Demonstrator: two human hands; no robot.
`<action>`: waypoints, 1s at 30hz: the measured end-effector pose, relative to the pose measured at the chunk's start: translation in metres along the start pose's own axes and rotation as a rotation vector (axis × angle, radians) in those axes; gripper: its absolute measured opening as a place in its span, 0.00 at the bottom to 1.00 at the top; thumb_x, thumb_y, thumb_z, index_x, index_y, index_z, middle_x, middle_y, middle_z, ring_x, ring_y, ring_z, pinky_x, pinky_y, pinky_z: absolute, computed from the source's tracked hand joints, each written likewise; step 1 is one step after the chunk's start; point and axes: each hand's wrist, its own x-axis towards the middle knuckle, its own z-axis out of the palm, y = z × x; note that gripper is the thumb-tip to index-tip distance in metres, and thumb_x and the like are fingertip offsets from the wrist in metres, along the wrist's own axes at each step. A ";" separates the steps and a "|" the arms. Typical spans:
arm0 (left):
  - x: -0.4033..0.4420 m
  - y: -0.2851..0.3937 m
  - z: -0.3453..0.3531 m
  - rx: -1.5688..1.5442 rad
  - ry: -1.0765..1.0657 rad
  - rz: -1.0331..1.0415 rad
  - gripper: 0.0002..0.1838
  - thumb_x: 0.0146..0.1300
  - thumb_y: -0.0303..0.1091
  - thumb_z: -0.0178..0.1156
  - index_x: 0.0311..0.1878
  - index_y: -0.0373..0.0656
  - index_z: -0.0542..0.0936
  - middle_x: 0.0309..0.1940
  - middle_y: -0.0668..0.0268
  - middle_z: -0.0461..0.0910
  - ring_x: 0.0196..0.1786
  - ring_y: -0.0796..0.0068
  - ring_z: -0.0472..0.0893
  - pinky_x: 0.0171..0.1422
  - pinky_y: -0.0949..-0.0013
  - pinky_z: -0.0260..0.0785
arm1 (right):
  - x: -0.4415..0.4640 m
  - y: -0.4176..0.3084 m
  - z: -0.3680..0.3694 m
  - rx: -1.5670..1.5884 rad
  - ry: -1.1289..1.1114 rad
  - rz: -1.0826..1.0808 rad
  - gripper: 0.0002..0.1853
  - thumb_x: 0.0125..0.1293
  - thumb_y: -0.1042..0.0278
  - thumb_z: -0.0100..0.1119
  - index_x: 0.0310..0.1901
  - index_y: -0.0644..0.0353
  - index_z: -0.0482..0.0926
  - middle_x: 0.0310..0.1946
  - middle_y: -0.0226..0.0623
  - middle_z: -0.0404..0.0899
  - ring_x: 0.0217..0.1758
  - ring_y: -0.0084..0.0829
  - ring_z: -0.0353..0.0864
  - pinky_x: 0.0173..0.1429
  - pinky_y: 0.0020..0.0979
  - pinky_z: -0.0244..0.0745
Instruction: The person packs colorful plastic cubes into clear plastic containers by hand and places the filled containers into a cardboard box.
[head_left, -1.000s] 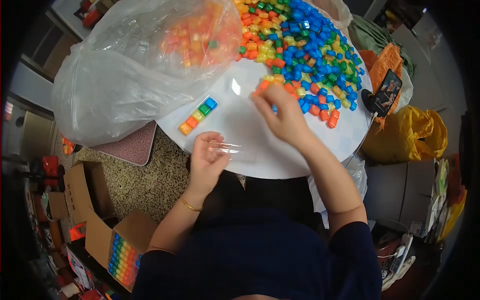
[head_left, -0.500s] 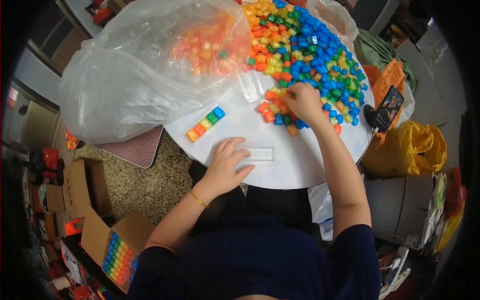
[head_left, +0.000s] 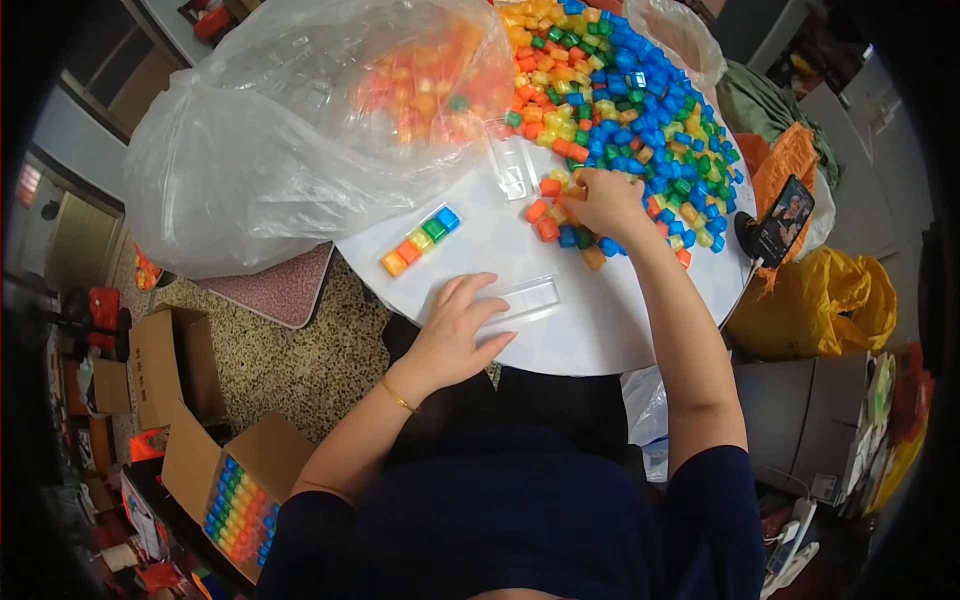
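My left hand (head_left: 462, 330) lies on the white table with fingers spread, touching the left end of a clear plastic tray (head_left: 532, 297). That tray holds no cubes in its visible part. My right hand (head_left: 612, 203) is at the near edge of the cube pile, thumb and fingers pinched on a small orange translucent cube (head_left: 574, 193), partly hidden by the fingertips. Several loose cubes (head_left: 546, 229) lie just below it. Left of centre, a filled tray (head_left: 420, 240) carries a row of orange, red, yellow, green and blue cubes.
A big heap of coloured cubes (head_left: 650, 120) covers the table's far right. Another clear tray (head_left: 512, 170) lies beside a large plastic bag (head_left: 270, 150) with orange cubes. A phone (head_left: 782, 222) stands at the right edge. Lower left, a cardboard box (head_left: 275, 455) holds filled rows.
My right fingers have closed in on an orange cube at the pile's edge. The tray by my left hand has tilted slightly, its right end farther away. The whole view has shifted a little.
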 end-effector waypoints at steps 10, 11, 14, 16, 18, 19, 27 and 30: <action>-0.008 0.000 0.018 0.006 0.178 -0.150 0.33 0.49 0.31 0.70 0.59 0.35 0.68 0.54 0.51 0.73 0.56 0.50 0.73 0.62 0.57 0.65 | -0.044 -0.022 0.003 0.288 0.280 -0.031 0.23 0.48 0.52 0.68 0.41 0.59 0.80 0.34 0.40 0.82 0.43 0.39 0.79 0.53 0.42 0.60; -0.010 0.000 0.021 0.005 0.176 -0.159 0.33 0.49 0.31 0.70 0.59 0.35 0.68 0.54 0.51 0.73 0.56 0.50 0.73 0.62 0.57 0.65 | -0.068 -0.032 0.016 0.284 0.312 -0.150 0.23 0.47 0.53 0.68 0.42 0.59 0.80 0.33 0.39 0.81 0.42 0.38 0.78 0.53 0.41 0.60; -0.002 0.001 0.024 0.001 0.141 -0.151 0.36 0.53 0.36 0.66 0.64 0.36 0.64 0.56 0.47 0.70 0.58 0.47 0.70 0.64 0.54 0.61 | -0.091 -0.036 0.040 0.308 0.339 -0.356 0.19 0.49 0.56 0.68 0.41 0.58 0.81 0.31 0.36 0.81 0.42 0.36 0.77 0.52 0.40 0.60; 0.005 0.008 0.018 0.184 0.099 -0.078 0.35 0.54 0.39 0.65 0.64 0.38 0.65 0.59 0.48 0.68 0.61 0.50 0.67 0.66 0.52 0.58 | -0.082 -0.025 0.042 0.337 0.325 -0.444 0.16 0.51 0.58 0.67 0.40 0.57 0.82 0.31 0.35 0.80 0.42 0.35 0.76 0.51 0.40 0.60; 0.012 0.013 0.015 0.274 0.049 -0.045 0.33 0.57 0.41 0.63 0.64 0.40 0.67 0.62 0.51 0.66 0.64 0.55 0.65 0.68 0.52 0.55 | -0.044 -0.004 0.035 0.315 0.505 -0.288 0.10 0.55 0.62 0.64 0.36 0.57 0.84 0.31 0.34 0.81 0.43 0.34 0.75 0.51 0.40 0.59; 0.015 0.011 0.018 0.319 -0.023 0.007 0.30 0.58 0.40 0.62 0.63 0.41 0.69 0.63 0.51 0.66 0.65 0.57 0.65 0.68 0.52 0.54 | -0.035 -0.003 0.038 0.209 0.425 -0.306 0.06 0.55 0.65 0.62 0.33 0.55 0.84 0.28 0.34 0.80 0.41 0.35 0.75 0.48 0.40 0.58; 0.009 -0.002 0.032 0.239 0.058 -0.009 0.24 0.56 0.32 0.61 0.57 0.37 0.72 0.58 0.53 0.70 0.60 0.59 0.70 0.64 0.55 0.58 | -0.068 -0.019 0.038 0.373 0.561 -0.209 0.10 0.52 0.66 0.66 0.37 0.57 0.83 0.30 0.33 0.81 0.39 0.35 0.75 0.49 0.40 0.59; 0.013 0.005 0.031 0.311 0.077 0.012 0.23 0.56 0.32 0.61 0.56 0.39 0.73 0.58 0.54 0.70 0.60 0.60 0.70 0.63 0.56 0.58 | -0.107 -0.032 0.064 0.327 0.427 -0.449 0.08 0.51 0.68 0.67 0.34 0.56 0.82 0.30 0.34 0.80 0.39 0.37 0.75 0.50 0.40 0.61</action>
